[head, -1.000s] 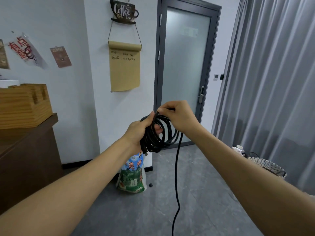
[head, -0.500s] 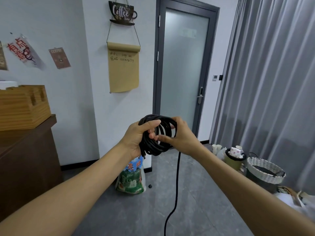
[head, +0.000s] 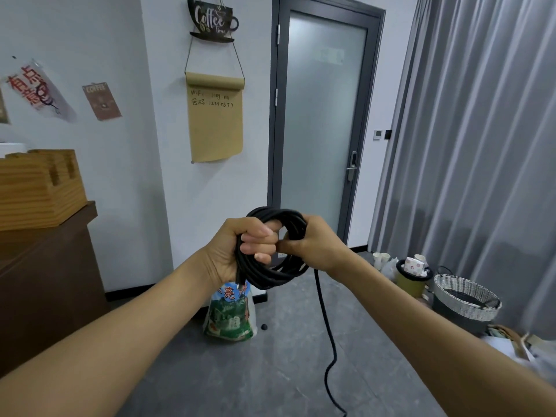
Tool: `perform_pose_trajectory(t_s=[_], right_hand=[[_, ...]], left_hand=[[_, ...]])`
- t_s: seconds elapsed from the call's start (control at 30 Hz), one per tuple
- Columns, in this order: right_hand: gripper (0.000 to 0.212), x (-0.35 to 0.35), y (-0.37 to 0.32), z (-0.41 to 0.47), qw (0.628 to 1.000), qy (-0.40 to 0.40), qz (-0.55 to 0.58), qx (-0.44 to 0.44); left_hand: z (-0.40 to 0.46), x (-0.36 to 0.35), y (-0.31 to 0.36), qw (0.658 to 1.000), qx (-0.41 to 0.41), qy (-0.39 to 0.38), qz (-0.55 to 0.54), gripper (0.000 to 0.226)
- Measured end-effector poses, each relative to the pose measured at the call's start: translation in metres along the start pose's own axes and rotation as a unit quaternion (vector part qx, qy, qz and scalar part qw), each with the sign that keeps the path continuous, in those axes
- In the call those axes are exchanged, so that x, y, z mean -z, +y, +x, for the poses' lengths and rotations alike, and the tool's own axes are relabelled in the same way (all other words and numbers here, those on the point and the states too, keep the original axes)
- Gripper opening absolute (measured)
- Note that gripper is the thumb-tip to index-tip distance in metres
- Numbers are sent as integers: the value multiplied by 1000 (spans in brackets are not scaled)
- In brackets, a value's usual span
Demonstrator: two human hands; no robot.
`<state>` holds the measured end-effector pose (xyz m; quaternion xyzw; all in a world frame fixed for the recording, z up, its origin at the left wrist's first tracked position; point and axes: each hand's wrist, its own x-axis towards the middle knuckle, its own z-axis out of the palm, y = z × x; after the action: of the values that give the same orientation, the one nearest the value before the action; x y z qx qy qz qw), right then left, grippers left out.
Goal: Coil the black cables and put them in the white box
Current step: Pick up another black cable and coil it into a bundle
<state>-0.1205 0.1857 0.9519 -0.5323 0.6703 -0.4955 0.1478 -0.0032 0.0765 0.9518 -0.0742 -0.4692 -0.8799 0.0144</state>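
Another loop laid on since a second ago. Left hand [head: 240, 251] clenched around black cable coil [head: 275, 273] at chest height; right hand [head: 313, 245] pinching its far side. Loose tail [head: 326, 326] trailing to floor: coiling unfinished. White box not in view.

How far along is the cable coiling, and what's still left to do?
Done: several loops of the black cable are already gathered into a bundle. In hand: the left hand clamps the bundle while the right hand holds its far side in a closed grip. Left: a loose tail trails to the floor and needs winding on. No white box is in view, so boxing hasn't happened.
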Motion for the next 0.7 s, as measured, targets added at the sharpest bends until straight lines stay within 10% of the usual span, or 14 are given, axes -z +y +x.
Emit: perform_pose_trajectory(t_s=[0.17,0.37,0.7], right_hand=[[15,-1,4,8,987,98,-111,-69],[16,-3,10,5,944,191,-251,-96],[16,-12,8,8,964,178,-174,-91]], left_hand=[[9,2,6,980,-1,150,131,27],[21,-9,-2,844,-59,339,410,26],[15,-6,-8,939,-96,284,169,29]])
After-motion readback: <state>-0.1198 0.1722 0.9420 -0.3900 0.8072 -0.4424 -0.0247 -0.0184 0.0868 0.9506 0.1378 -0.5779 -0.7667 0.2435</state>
